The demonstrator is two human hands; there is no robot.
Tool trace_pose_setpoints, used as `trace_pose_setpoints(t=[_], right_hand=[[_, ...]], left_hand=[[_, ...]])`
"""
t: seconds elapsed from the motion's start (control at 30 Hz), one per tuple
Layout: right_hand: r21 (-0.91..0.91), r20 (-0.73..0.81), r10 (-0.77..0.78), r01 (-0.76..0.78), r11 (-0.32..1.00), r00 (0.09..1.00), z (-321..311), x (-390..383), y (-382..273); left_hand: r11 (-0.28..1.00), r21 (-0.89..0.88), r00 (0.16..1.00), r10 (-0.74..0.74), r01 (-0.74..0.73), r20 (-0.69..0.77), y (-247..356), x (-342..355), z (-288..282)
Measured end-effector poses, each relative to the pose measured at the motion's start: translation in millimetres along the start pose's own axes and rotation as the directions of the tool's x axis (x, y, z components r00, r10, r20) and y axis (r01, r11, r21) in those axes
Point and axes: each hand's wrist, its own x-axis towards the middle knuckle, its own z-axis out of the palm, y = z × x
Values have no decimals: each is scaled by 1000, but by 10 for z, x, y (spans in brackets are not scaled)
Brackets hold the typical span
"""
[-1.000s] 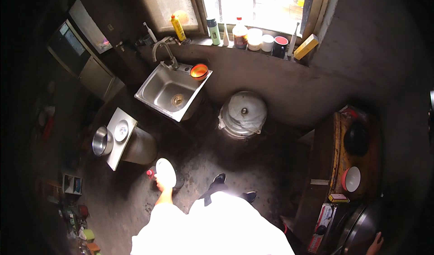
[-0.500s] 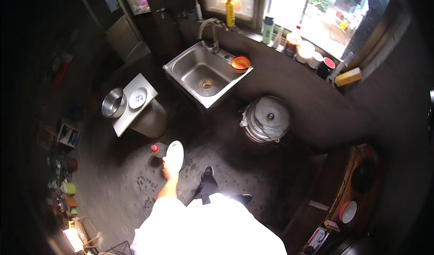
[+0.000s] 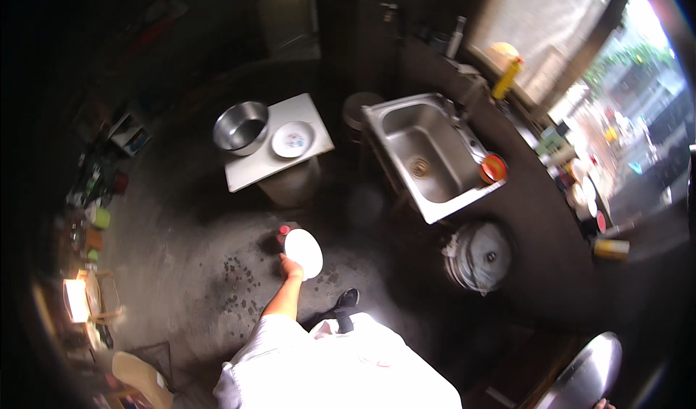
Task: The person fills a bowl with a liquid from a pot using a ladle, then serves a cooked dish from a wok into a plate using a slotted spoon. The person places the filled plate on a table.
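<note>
My left hand (image 3: 291, 267) grips the rim of a white plate (image 3: 304, 252), held out over the floor in front of me. Just behind the plate, the red cap of a bottle (image 3: 283, 231) shows; most of the bottle is hidden. At the lower right edge, only some fingers of my right hand (image 3: 604, 404) come into view. They are bent at the edge of a large round metal lid (image 3: 589, 373), which stands tilted; the rest of that hand is cut off.
Ahead stands a small white-topped table (image 3: 246, 176) with a steel pot (image 3: 241, 128) and a patterned plate (image 3: 293, 140). A steel sink (image 3: 435, 211) with an orange bowl (image 3: 494, 168) is to its right. A covered round pot (image 3: 478, 257) stands below the sink; bottles line the windowsill.
The view has swung right to left, so the table and sink appear farther right. The metal lid has risen into view with my right hand at it. My left hand still holds the plate.
</note>
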Motion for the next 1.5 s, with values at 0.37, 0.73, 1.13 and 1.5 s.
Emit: trace_pose_setpoints(t=[0.37,0.73,1.13,1.5], right_hand=[[620,83,-680,497,607,728,1063,-555,-3888],[794,-315,-938,582,-176,146,1081,-2087,-7495],[682,-248,-921,621,-386,-300,853,-4243,-10330],[642,-153,-910,661,-388,-386,994,-5716,-11534]], left_hand=[[795,-521,940,-337,311,48,377,25,-1538],[981,178,781,49,80,-622,-2028,-1798,-2190],[579,-794,140,-815,188,-561,-1260,-2818,-1090],[641,-702,-191,-681,310,-707,-253,-3351,-153]])
